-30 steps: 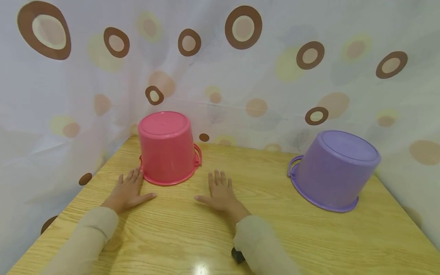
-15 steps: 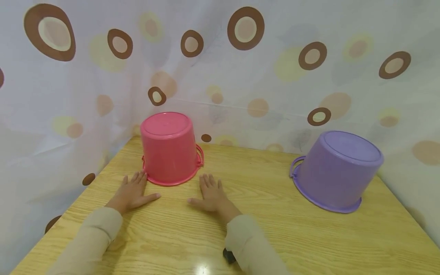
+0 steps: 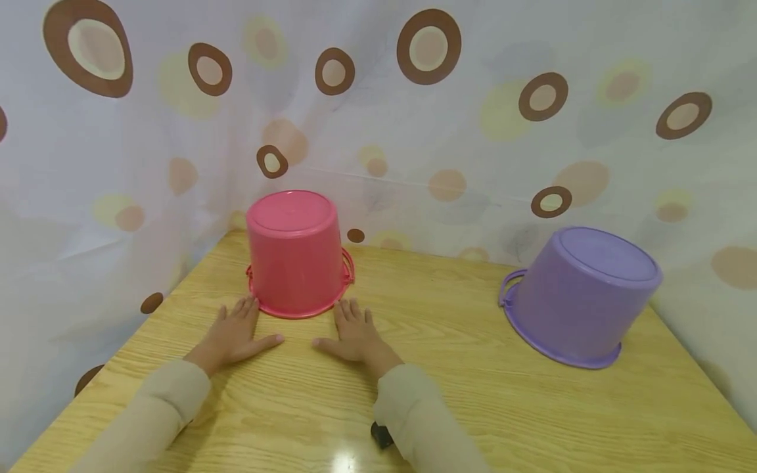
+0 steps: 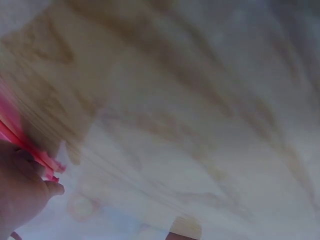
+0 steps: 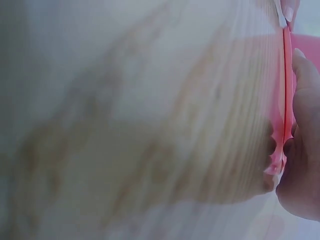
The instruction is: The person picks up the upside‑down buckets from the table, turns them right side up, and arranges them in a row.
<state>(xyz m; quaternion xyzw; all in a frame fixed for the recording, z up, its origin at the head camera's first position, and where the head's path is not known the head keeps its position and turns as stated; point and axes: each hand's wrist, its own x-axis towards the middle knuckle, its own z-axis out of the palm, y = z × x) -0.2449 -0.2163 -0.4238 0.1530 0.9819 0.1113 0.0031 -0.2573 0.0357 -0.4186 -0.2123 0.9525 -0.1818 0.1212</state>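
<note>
An upside-down pink bucket stands near the table's back left corner, its handle at the right side. My left hand lies with fingers straight at the near left of its rim, thumb spread inward. On the near right, my right hand lies the same way, fingertips right at the rim. In the left wrist view, part of the left hand shows beside the pink rim. The right wrist view has the right hand along the same rim.
A purple bucket, also upside down, stands tilted toward the right side of the wooden table, its handle on the left. A curtain with brown and yellow spots hangs behind and beside the table. A small black object shows beneath the right sleeve.
My right hand has moved left across the table up to the pink bucket's rim. My left hand stays by the rim. The view has shifted slightly; the purple bucket has not moved.
</note>
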